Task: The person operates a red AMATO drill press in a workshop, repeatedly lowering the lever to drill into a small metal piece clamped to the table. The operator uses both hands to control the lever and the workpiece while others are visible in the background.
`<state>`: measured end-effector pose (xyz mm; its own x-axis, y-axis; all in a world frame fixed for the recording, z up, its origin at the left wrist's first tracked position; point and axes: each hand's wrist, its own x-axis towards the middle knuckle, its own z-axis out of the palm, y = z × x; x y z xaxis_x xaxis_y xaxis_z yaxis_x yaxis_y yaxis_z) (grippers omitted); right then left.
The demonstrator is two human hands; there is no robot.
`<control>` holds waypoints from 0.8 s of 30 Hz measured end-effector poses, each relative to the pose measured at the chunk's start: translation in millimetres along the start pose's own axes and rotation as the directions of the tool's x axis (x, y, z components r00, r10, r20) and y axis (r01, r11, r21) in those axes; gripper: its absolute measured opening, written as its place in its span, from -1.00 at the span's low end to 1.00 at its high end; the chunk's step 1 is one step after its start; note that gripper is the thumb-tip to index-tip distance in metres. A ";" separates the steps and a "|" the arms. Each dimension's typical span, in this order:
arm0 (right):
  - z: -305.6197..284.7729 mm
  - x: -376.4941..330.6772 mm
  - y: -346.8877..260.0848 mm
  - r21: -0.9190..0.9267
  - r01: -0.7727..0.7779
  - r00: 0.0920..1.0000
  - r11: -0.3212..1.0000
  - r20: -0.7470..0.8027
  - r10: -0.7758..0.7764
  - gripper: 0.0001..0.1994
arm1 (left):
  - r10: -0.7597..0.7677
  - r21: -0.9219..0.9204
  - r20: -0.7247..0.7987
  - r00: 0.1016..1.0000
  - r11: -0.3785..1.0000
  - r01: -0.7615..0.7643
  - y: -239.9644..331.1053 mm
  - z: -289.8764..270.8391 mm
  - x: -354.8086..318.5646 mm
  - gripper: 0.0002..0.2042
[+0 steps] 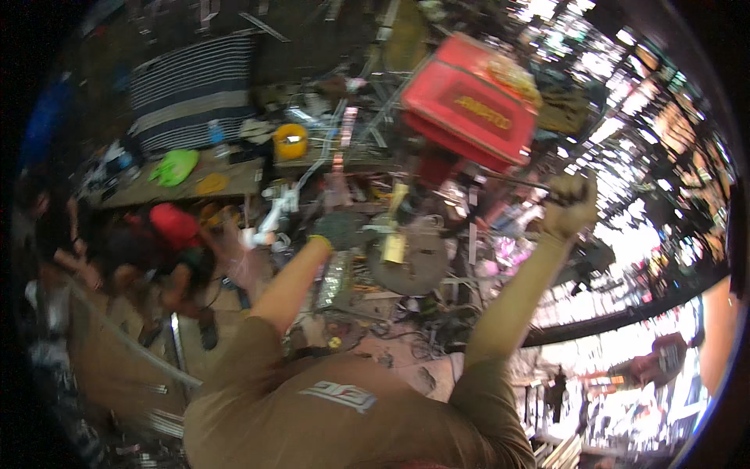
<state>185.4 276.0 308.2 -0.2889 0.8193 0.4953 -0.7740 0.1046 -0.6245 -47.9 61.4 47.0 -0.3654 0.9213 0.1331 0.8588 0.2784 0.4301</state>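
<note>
My right hand (574, 199) is raised on the right, its fingers closed around a thin dark rod (512, 181) that points left, below a red box (469, 105). My left arm reaches forward. At its end my left hand (340, 229) looks dark, perhaps gloved, with a yellow band at the wrist; blur smears its fingers, so I cannot see whether they hold anything. It is near a round grey disc (426, 270). A flat yellow piece (394, 248) overlaps the disc's upper left part.
A cluttered bench runs ahead, with a yellow round container (291, 141), a bright green item (173, 167) and a striped cloth (195, 94) behind. A person in red (176, 227) bends at left beside another person (58, 234). Cables (422, 348) lie below the disc.
</note>
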 end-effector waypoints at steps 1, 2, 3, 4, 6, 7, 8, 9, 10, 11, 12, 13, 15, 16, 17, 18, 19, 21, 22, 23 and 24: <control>-0.9 1.3 -1.3 0.112 -0.038 0.997 0.993 0.072 0.030 -0.64 | -0.032 -0.006 -0.001 0.999 0.999 0.032 2.5 -2.3 -0.9 -0.33; -2.6 1.3 1.1 0.096 -0.050 0.981 0.994 0.193 0.030 -0.63 | -0.078 0.030 0.026 0.997 0.997 0.077 3.0 -5.5 -5.1 -0.33; -5.2 3.0 0.1 0.031 0.028 0.973 0.999 0.229 -0.035 -0.62 | -0.119 0.057 0.074 0.990 0.992 0.115 7.5 -7.0 -3.6 -0.32; -8.0 3.5 3.5 0.009 0.043 0.999 0.999 0.016 -0.043 -0.59 | -0.085 0.036 0.054 0.995 0.996 0.083 11.8 -8.0 -3.9 -0.31; -13.6 4.9 5.1 0.048 0.102 0.992 0.994 0.070 -0.105 -0.59 | -0.052 0.006 0.062 0.997 0.999 0.052 18.4 -14.4 -5.0 -0.33; -16.0 3.8 5.7 0.066 0.110 0.979 0.992 0.164 -0.119 -0.59 | -0.078 0.049 0.087 0.993 0.996 0.074 22.0 -16.8 -5.0 -0.35; -18.8 1.9 4.4 0.080 0.102 0.964 0.992 0.239 -0.119 -0.60 | -0.123 0.102 0.118 0.985 0.989 0.112 25.4 -20.0 -5.8 -0.39; -20.6 0.3 4.2 0.139 0.093 0.924 0.986 0.356 -0.137 -0.60 | -0.175 0.162 0.140 0.975 0.975 0.152 27.6 -23.2 -6.3 -0.42; -22.0 -0.4 3.5 0.161 0.079 0.896 0.984 0.421 -0.141 -0.61 | -0.138 0.120 0.104 0.985 0.985 0.125 28.9 -25.6 -6.3 -0.42; -23.4 -1.5 3.0 0.146 0.083 0.902 0.986 0.410 -0.137 -0.60 | -0.106 0.079 0.066 0.992 0.992 0.101 29.1 -27.6 -5.8 -0.42; -24.1 -1.2 3.0 0.134 0.088 0.906 0.987 0.401 -0.135 -0.60 | -0.096 0.045 0.042 0.995 0.995 0.094 28.3 -28.9 -4.7 -0.42; -25.1 -1.6 2.8 0.120 0.092 0.910 0.989 0.393 -0.132 -0.60 | -0.098 0.088 0.043 0.994 0.992 0.093 27.9 -28.9 -2.4 -0.39; -25.9 -0.3 3.6 0.123 0.100 0.898 0.987 0.417 -0.143 -0.61 | -0.144 0.180 0.080 0.986 0.975 0.128 23.8 -29.0 3.6 -0.32; -26.2 0.1 3.9 0.123 0.115 0.886 0.986 0.436 -0.157 -0.61 | -0.115 0.129 0.109 0.987 0.987 0.101 21.7 -28.3 5.6 -0.34; -26.2 0.3 4.2 0.136 0.090 0.904 0.987 0.405 -0.138 -0.61 | -0.083 0.078 0.136 0.987 0.994 0.073 17.3 -29.4 6.3 -0.36; -26.1 0.2 4.4 0.151 0.081 0.914 0.985 0.382 -0.134 -0.61 | -0.050 0.029 0.161 0.986 0.999 0.046 13.9 -30.3 7.7 -0.37; -25.9 -0.1 4.1 0.166 0.074 0.925 0.983 0.358 -0.130 -0.61 | -0.030 0.046 0.109 0.994 0.999 0.025 13.1 -28.7 7.9 -0.36; -24.9 -1.3 3.9 0.153 0.089 0.914 0.984 0.381 -0.141 -0.62 | -0.008 0.085 0.068 0.998 0.996 0.002 11.7 -26.8 9.6 -0.33; -24.3 -1.8 3.6 0.145 0.100 0.913 0.984 0.379 -0.149 -0.62 | -0.021 0.090 0.073 0.997 0.996 0.014 11.7 -25.2 10.0 -0.34; -23.4 -2.5 4.0 0.120 0.124 0.914 0.985 0.374 -0.161 -0.61 | -0.063 0.102 0.131 0.989 0.994 0.050 10.6 -25.0 11.4 -0.34; -22.7 -2.6 3.7 0.096 0.150 0.918 0.984 0.356 -0.174 -0.61 | -0.107 0.117 0.186 0.977 0.989 0.087 10.1 -24.3 13.3 -0.34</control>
<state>196.1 287.0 290.9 -0.3308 0.5333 0.7786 -0.8588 0.1718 -0.4826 -52.8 69.8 74.7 -0.3824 0.9203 -0.0821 0.8599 0.3870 0.3330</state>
